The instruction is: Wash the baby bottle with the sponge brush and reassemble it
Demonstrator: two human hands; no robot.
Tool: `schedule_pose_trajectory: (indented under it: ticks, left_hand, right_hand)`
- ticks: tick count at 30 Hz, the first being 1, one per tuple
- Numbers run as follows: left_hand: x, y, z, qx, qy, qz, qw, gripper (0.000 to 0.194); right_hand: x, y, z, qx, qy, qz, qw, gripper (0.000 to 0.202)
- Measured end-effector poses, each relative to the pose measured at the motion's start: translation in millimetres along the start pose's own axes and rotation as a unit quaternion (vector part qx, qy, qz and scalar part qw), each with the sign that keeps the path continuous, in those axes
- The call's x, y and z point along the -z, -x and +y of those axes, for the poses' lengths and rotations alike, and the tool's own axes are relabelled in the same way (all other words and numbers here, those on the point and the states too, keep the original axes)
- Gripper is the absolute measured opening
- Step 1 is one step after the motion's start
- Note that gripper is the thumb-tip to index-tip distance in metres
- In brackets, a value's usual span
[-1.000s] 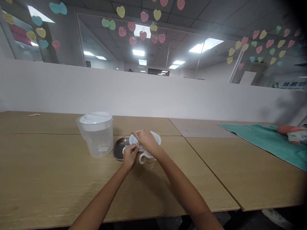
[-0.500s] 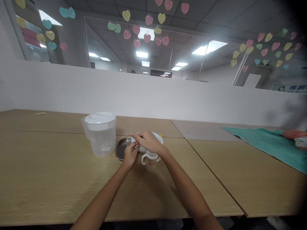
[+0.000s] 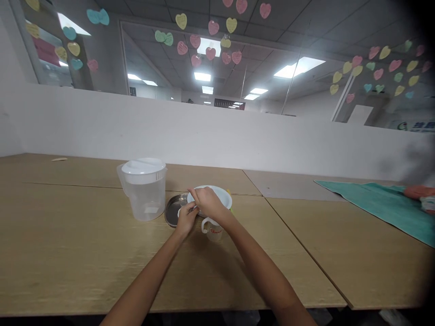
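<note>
My left hand [image 3: 186, 219] and my right hand [image 3: 208, 202] meet over the table, fingers pinched together around something small that I cannot make out. A bit of white shows beside the left fingers. Under my right wrist stands a clear baby bottle [image 3: 215, 232] with white side handles and red lettering; its top is partly hidden by the wrist. Behind my right hand lies a white bowl or plate [image 3: 224, 196], partly covered. To the left of my left hand is a dark metal tray [image 3: 171, 212], with a small clear rounded piece near its right edge.
A translucent pitcher [image 3: 147, 199] with a white lid stands left of the tray. At the far right a green cloth [image 3: 377, 201] lies on the wooden table [image 3: 84, 253], with an orange and white item on it. A white wall [image 3: 204, 136] rises behind.
My right hand has moved slightly, its fingers bending more over the left fingertips, and its wrist now covers the bottle's top. The whole view has shifted a little.
</note>
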State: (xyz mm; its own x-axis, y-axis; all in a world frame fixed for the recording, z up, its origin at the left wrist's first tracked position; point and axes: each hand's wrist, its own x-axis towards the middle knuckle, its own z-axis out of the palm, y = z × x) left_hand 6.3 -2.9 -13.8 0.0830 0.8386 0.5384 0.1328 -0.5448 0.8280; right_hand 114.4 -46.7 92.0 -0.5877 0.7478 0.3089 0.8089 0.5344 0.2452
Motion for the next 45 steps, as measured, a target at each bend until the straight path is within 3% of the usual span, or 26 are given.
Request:
schedule_pose_trajectory:
  ticks: [6, 11, 14, 17, 22, 30, 35, 41, 45]
  left_hand:
    - [2.7, -1, 2, 0.017, -0.029, -0.037, 0.999, 0.022]
    - [6.0, 0, 9, 0.006, -0.014, -0.056, 0.998, 0.028]
    - [5.7, 0, 10, 0.009, 0.005, -0.064, 0.998, 0.031]
    - [5.6, 0, 6, 0.019, 0.012, -0.057, 0.998, 0.031]
    - [6.0, -2, 5, 0.016, 0.025, -0.044, 0.999, 0.032]
    - [6.0, -1, 11, 0.029, 0.059, -0.037, 0.997, 0.031]
    - [6.8, 0, 7, 0.024, -0.004, -0.04, 0.999, 0.03]
    - [4.9, 3, 11, 0.016, 0.013, -0.056, 0.998, 0.029]
    - [5.1, 3, 12, 0.02, 0.013, -0.037, 0.999, 0.026]
  right_hand:
    - [-18, -4, 4, -0.008, -0.036, 0.001, 0.999, 0.031]
    - [-4, 2, 11, -0.064, -0.2, 0.105, 0.972, 0.03]
    - [7, 6, 18, -0.114, -0.214, 0.143, 0.959, 0.017]
    - [11, 8, 21, -0.13, -0.217, 0.117, 0.96, 0.015]
    - [14, 10, 17, -0.108, -0.249, 0.106, 0.957, 0.029]
    - [10, 9, 15, -0.133, -0.158, 0.026, 0.978, 0.024]
    - [11, 9, 12, -0.131, -0.168, 0.046, 0.976, 0.045]
    - [11, 9, 11, -0.142, -0.143, 0.038, 0.979, 0.039]
    - [5, 7, 13, -0.142, -0.133, 0.016, 0.981, 0.035]
